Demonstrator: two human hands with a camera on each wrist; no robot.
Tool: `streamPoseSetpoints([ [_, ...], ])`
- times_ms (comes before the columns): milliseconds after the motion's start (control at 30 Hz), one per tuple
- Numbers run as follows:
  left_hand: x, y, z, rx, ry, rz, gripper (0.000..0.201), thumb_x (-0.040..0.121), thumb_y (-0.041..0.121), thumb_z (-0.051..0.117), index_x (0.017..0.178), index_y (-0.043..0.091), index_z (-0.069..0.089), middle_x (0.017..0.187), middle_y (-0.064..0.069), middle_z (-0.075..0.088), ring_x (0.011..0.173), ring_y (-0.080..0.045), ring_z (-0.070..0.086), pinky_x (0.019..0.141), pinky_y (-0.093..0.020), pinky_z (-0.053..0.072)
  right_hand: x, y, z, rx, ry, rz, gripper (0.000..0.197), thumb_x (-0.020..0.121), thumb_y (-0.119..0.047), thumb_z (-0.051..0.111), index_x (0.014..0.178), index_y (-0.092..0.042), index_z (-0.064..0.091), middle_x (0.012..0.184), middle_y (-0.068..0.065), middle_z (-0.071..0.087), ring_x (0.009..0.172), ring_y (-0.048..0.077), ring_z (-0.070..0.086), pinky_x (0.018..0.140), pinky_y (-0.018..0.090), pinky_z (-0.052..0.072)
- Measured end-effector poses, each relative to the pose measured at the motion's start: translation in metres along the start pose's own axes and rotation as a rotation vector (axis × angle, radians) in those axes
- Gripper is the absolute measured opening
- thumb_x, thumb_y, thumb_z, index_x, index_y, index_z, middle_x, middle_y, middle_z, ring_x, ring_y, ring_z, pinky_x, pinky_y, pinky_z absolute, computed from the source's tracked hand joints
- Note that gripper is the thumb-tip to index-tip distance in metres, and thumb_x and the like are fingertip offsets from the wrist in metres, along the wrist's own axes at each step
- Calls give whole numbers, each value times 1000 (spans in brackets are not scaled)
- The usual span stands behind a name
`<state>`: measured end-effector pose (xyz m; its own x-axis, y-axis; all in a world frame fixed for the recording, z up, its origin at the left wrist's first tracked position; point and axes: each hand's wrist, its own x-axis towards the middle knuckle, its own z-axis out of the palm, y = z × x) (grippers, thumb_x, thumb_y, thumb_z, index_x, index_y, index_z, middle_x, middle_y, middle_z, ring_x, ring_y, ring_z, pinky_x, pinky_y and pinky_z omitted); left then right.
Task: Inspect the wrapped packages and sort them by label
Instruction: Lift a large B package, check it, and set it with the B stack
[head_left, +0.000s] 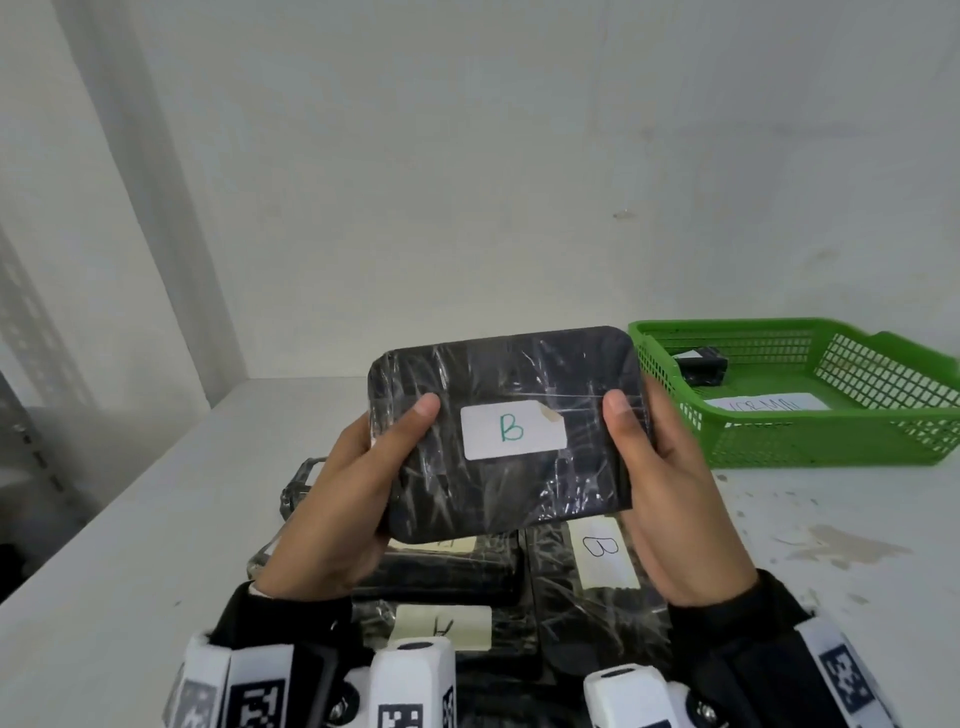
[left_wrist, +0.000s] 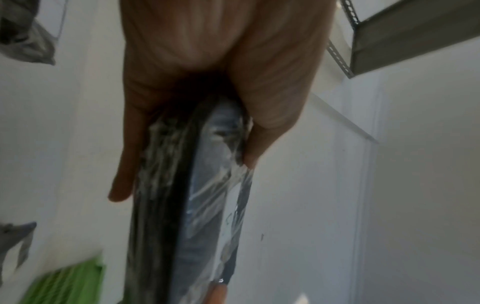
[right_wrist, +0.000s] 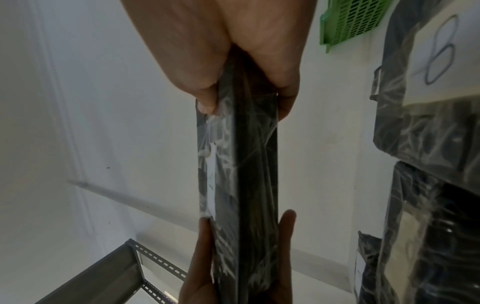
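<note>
Above the table's (head_left: 156, 519) remaining packages (head_left: 587, 571), left hand (head_left: 343, 499) and right hand (head_left: 670, 478) clamp a wrapped package (head_left: 498, 374) by its ends, thumbs curled clear of its B label (head_left: 511, 430), apparently for reading.

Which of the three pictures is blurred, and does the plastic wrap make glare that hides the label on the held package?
Head view: sharp; the wrap on the held package glints in streaks, yet its label reads B clearly. Left wrist view: blurred by motion, worst at the green basket. Right wrist view: fairly sharp, but the label is edge-on, unreadable.
</note>
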<state>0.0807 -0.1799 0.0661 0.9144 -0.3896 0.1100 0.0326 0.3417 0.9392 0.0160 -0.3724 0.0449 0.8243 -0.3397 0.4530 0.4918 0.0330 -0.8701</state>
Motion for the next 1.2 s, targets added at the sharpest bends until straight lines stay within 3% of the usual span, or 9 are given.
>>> streamPoseSetpoints([
  [200,2,-1,-4,11,46,8,53,75,40,71,116,7,67,102,-13,77,90,-26,76,74,-39,63,-4,0,5,-33,-1,35,45,91,-46,63,133,-32,55,130,-8,66,125,13,59,110,46,41],
  [300,-2,2,-6,12,-52,9,84,56,60,86,121,9,66,112,-14,74,103,-29,72,86,-43,60,-7,-1,8,-100,40,-25,43,84,-30,68,126,-33,55,116,-18,70,112,1,64,98,24,49],
  [400,1,-2,-7,68,-17,57,76,56,35,91,119,3,63,105,-13,76,98,-31,73,74,-34,62,-8,2,8,-121,61,-20,38,86,-25,67,119,-39,55,109,-28,69,106,-10,62,84,7,47],
  [467,4,-4,-7,73,21,69,58,64,13,87,115,1,63,100,-14,77,91,-30,75,69,-33,62,-8,2,8,-121,53,-9,42,82,-31,69,121,-38,55,112,-22,70,107,-4,64,85,12,49],
  [567,5,-4,-10,69,22,68,48,69,10,82,113,0,64,99,-15,77,89,-29,75,69,-33,62,-9,2,10,-94,9,20,59,71,-33,75,126,-31,54,115,-13,71,107,4,67,87,18,53],
  [767,4,-3,-13,107,-74,43,69,59,20,83,122,2,59,112,-17,74,101,-32,73,81,-36,61,-9,10,13,-109,108,9,59,75,-17,80,129,-23,56,116,-5,72,108,11,68,93,32,55],
  [900,5,-2,-14,119,-66,51,61,63,-1,84,119,0,59,104,-17,76,91,-31,75,70,-32,61,-8,7,10,-63,48,58,72,66,-25,82,132,-25,52,118,-6,71,109,10,68,95,33,56],
  [1067,7,-3,-17,103,-63,51,60,62,7,78,119,1,59,105,-15,76,93,-30,75,70,-31,61,-7,7,9,-104,1,88,95,55,-17,89,137,-28,43,118,-10,70,108,10,68,96,43,55],
  [1200,4,1,-18,119,-88,81,73,51,15,84,118,3,59,107,-16,75,96,-31,74,73,-33,61,-9,8,11,-123,11,40,95,55,-18,88,137,-30,41,118,-13,69,109,7,67,93,36,56],
])
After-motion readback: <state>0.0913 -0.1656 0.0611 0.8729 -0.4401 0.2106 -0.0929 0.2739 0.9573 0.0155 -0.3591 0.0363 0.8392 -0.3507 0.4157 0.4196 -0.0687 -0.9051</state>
